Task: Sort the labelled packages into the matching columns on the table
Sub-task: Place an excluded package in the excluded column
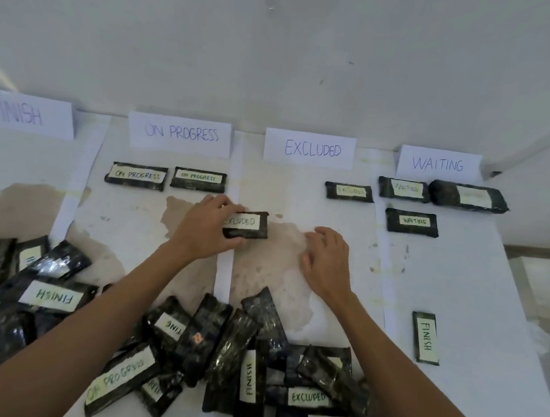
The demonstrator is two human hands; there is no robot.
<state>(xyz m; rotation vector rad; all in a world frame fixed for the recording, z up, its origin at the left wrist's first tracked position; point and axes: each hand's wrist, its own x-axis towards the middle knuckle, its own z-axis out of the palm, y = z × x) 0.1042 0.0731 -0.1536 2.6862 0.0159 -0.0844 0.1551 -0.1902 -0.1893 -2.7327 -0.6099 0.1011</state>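
1. Left hand (205,224), centre of frame: fingers curled over the far edge and thumb under the near edge of the EXCLUDED package (248,224), gripping its left end. Package lying flat on the table (457,286), label up, just right of the white strip dividing the two middle columns.
2. Right hand (327,257), right of centre: palm down, fingers loosely spread and slightly bent, holding nothing. Whether touching the surface: cannot tell.
3. Open room: bare stained surface between the two hands and above the held package, up to the EXCLUDED sign (309,148). One other excluded package (349,191) at the upper right of that column, well apart from the held one.
4. Upper left of centre: ON PROGRESS sign (179,133), with two on-progress packages (166,177) side by side beneath.
5. Upper right: WAITING sign (439,163), with three waiting packages (412,206) below.
6. Upper left edge: FINISH sign (26,113), no packages directly beneath.
7. Lower right: lone FINISH package (425,337), lying lengthwise in the waiting column.
8. Bottom of frame: unsorted pile (192,342) of overlapping black packages, mixed labels.
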